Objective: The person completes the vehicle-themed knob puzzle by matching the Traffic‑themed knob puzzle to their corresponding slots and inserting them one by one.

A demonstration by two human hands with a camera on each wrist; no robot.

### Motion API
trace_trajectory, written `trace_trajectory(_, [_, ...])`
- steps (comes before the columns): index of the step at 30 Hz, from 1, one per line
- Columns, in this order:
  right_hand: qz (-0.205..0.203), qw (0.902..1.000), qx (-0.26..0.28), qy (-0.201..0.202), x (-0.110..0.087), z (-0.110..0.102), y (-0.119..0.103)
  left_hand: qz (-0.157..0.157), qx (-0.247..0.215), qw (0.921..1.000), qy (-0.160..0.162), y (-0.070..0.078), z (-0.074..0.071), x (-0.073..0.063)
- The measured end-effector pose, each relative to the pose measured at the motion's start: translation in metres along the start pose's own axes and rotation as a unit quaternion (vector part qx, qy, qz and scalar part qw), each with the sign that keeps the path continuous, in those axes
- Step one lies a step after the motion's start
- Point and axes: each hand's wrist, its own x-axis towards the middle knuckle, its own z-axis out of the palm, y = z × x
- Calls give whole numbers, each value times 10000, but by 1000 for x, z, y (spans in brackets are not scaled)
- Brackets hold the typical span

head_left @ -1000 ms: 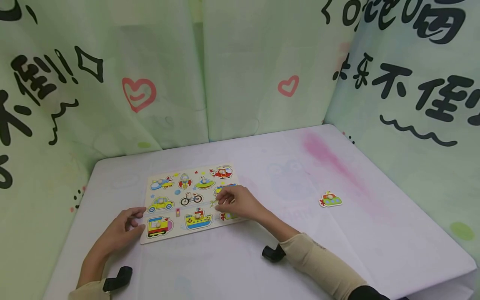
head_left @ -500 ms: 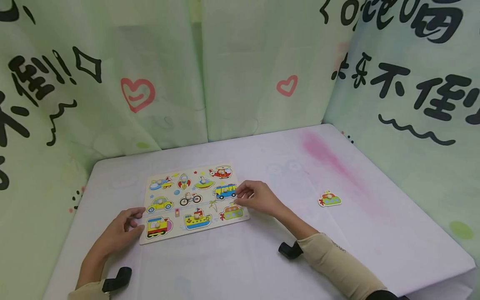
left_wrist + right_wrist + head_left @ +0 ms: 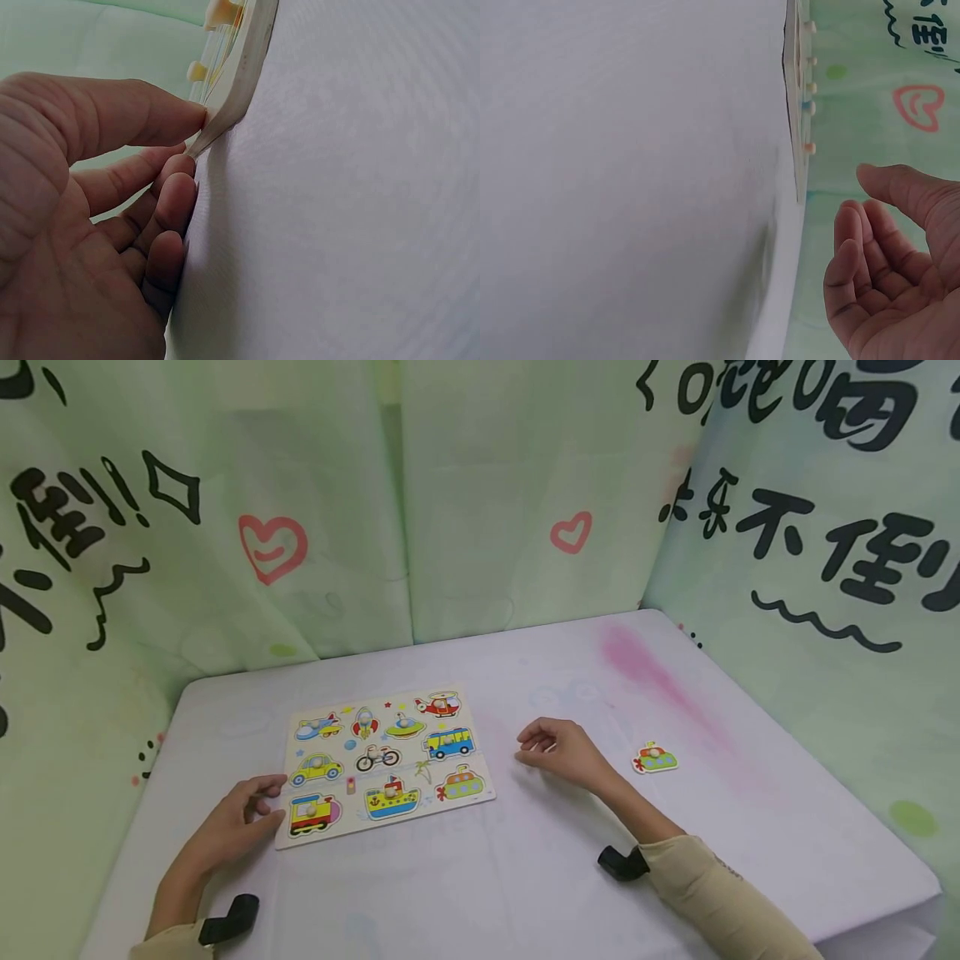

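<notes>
In the head view, a wooden knob puzzle board [image 3: 352, 785] with several vehicle pictures lies flat at the left of the table. My left hand [image 3: 236, 822] rests beside it, thumb and fingertips touching its left edge. The left wrist view has the left hand's thumb [image 3: 142, 112] against the board's corner [image 3: 232, 90], with the other fingers loosely bent below. My right hand [image 3: 566, 752] hovers right of the board, fingers loosely curved and holding nothing. Further right lies a loose green submarine puzzle piece [image 3: 655, 757]. The right wrist view has space between thumb and fingers of the right hand [image 3: 892, 262].
A white cloth covers the table [image 3: 450, 893], with a pink stain [image 3: 637, 660] toward the back right. Pale green curtains [image 3: 480, 527] with hearts and black lettering enclose the back and sides. A black device [image 3: 622, 863] sits at the right wrist, another [image 3: 231, 920] at the left.
My right hand has moved right, off the board and toward the loose submarine piece, uncovering the bus and submarine pictures. The left hand stays at the board's left edge.
</notes>
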Motion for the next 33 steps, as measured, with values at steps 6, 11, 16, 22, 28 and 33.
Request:
trace_trajectory(6, [105, 9998, -8, 197, -13, -20, 18, 13, 0, 10000, 0, 1, -1, 0])
trace_trajectory(11, [249, 9989, -105, 371, -22, -35, 30, 1, 6, 10000, 1, 1, 1, 0])
trace_trajectory(16, [482, 9968, -256, 591, -33, -50, 38, -22, 9, 10000, -7, 3, 0, -1])
trace_trajectory(22, [608, 9937, -569, 745, -45, -68, 47, -42, -8, 10000, -22, 3, 0, -1])
trace_trajectory(28, [758, 9903, -744, 891, -58, -85, 54, -83, -21, 10000, -37, 3, 1, -1])
trace_trajectory(33, [818, 9893, -730, 961, -68, -97, 60, -122, 27, 9999, -38, 1, 1, 0])
